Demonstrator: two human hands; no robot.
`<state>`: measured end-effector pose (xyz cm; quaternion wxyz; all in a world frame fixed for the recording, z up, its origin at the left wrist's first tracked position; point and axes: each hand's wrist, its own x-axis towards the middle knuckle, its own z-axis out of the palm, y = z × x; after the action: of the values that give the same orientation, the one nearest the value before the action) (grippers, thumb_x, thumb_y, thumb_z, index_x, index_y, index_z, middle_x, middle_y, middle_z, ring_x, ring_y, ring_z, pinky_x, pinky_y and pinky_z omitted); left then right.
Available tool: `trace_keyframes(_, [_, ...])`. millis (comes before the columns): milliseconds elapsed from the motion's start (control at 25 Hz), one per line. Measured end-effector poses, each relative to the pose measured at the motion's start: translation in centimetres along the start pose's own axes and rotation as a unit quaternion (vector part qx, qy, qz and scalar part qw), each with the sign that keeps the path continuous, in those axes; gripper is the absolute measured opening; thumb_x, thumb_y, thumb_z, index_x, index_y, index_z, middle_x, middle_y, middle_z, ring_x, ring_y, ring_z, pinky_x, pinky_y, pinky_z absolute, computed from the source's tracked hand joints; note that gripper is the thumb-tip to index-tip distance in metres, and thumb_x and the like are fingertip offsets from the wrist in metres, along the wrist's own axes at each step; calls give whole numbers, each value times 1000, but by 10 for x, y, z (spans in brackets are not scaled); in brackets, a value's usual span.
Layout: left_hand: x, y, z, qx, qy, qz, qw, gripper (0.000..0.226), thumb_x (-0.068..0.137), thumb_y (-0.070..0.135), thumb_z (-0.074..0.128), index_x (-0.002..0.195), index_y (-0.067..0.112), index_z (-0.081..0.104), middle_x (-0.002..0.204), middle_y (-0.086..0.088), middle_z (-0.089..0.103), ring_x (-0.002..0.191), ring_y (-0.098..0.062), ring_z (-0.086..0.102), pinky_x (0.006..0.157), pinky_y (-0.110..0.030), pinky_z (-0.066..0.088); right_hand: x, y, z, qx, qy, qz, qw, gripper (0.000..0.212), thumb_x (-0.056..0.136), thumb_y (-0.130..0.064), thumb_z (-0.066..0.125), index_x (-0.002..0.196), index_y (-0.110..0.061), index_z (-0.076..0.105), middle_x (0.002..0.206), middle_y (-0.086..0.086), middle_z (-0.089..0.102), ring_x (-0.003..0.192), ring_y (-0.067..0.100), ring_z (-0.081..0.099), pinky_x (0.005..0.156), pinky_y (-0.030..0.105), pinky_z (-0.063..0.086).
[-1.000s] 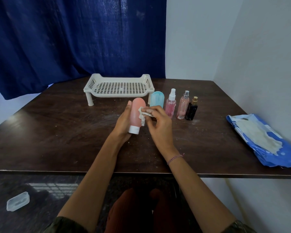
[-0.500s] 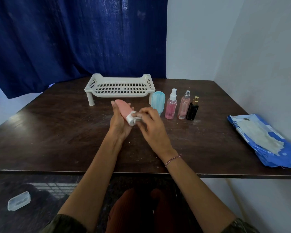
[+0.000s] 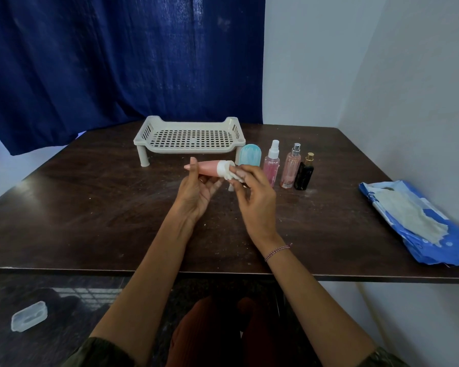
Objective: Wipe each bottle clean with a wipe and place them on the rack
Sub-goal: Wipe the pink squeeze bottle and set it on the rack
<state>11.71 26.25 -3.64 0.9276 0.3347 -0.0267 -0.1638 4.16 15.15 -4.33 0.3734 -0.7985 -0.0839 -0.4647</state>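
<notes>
While left hand (image 3: pixel 196 193) grips pink bottle (image 3: pixel 207 168), right hand (image 3: pixel 255 197) pinches wipe (image 3: pixel 231 176) — against its cap (image 3: pixel 221 168).

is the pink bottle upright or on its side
On its side: the pink bottle lies level in the left hand, white cap pointing right.

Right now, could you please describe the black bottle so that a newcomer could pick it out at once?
Start at the white rack at the back of the table. To its right stands a row of upright bottles; the black bottle ends that row on the right. It alone is dark with a gold cap; the others are pink or blue.
</notes>
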Motion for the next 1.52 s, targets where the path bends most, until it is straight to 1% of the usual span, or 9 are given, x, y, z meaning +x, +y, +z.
trace_keyframes(240, [1, 1, -1, 7, 23, 52, 998, 47, 92, 30, 51, 130, 4, 41, 129, -15, 52, 115, -27, 57, 75, -37, 58, 1, 1, -1, -14, -7, -22, 1000, 24, 83, 3, 64, 106, -2, 66, 107, 10, 60, 104, 12, 53, 96, 21, 45])
trace_keyframes(400, [-1, 0, -1, 77, -36, 73, 994, 32, 93, 22, 49, 121, 7, 49, 116, -13, 59, 105, -22, 61, 77, -33, 58, 2, 3, 0, -43, -33, -34, 998, 21, 83, 1, 64, 104, -1, 66, 106, 9, 58, 101, 15, 52, 94, 13, 39])
trace_keyframes(520, [-3, 1, 0, 120, -66, 68, 988, 37, 94, 21, 46, 128, 6, 48, 116, -13, 60, 109, -22, 60, 88, -36, 54, 5, 7, 1, -37, -16, 27, 999, 19, 87, -2, 60, 105, -1, 66, 103, 9, 57, 98, 16, 54, 91, 20, 44])
trace_keyframes(640, [-5, 1, 1, 121, -69, 48, 989, 56, 85, 27, 52, 135, 3, 43, 122, -15, 58, 116, -25, 56, 95, -41, 49, 8, 13, 0, -26, 6, 76, 997, 18, 88, -4, 60, 105, -2, 67, 99, 6, 58, 92, 6, 52, 85, 14, 44])
trace_keyframes(840, [-8, 4, 1, 48, -86, 45, 994, 59, 81, 28, 54, 133, 3, 41, 119, -14, 61, 108, -23, 63, 83, -37, 56, 10, 21, 0, 4, -52, 175, 983, 21, 87, -6, 62, 108, -4, 66, 104, 7, 65, 90, 3, 54, 78, 2, 41])
trace_keyframes(1000, [-8, 6, 0, -14, -75, 58, 995, 51, 78, 29, 56, 125, 9, 47, 113, -15, 64, 101, -22, 68, 76, -38, 57, 11, 17, 1, 233, -76, 312, 918, 19, 88, -7, 60, 100, -21, 67, 97, -8, 69, 87, -4, 63, 75, 11, 50])
trace_keyframes(1240, [-7, 6, 0, 9, -96, 92, 991, 108, 44, 39, 92, 134, 11, 40, 117, -12, 63, 110, -25, 62, 86, -42, 55, 13, 14, 3, 479, -70, 439, 757, 15, 89, 3, 53, 100, -4, 60, 90, 6, 70, 81, 13, 70, 69, 20, 56])
trace_keyframes(1400, [-6, 6, -1, -7, -92, 107, 990, 95, 41, 38, 93, 123, 17, 49, 115, -9, 65, 108, -23, 64, 80, -37, 56, 14, 13, 0, 502, -91, 450, 733, 15, 89, 2, 53, 101, -3, 60, 87, 6, 73, 78, 14, 70, 65, 18, 55])
trace_keyframes(1520, [-6, 8, -3, -37, -63, 123, 990, 80, 50, 34, 89, 120, 18, 53, 117, -6, 64, 105, -20, 66, 79, -36, 57, 14, 12, -1, 462, -102, 447, 759, 15, 89, 1, 54, 99, -8, 62, 87, 4, 72, 70, 9, 68, 58, 15, 53])
